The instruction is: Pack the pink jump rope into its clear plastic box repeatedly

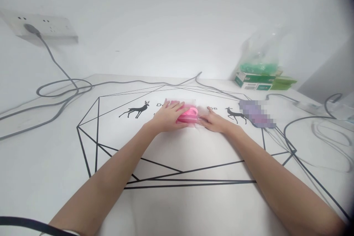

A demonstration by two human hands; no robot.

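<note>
In the middle of the table lies a bright pink object (190,113) inside a clear plastic bag (199,125). It looks like a small box or folded item with a looped part on top; its exact kind does not show. Over its left part my left hand (170,116) is closed, fingers wrapped across the top. At the bag's right end my right hand (212,121) grips the clear plastic, with one finger raised and the others bent against the bag. The fingers hide much of the pink object's left side.
The white tabletop mat (166,199) carries black lines and deer prints. A blurred-out phone-like item (257,113) lies to the right. Behind it stand green and white boxes (256,81) under a plastic bag (261,53). Grey cables (124,82) run along the wall from a socket (52,25).
</note>
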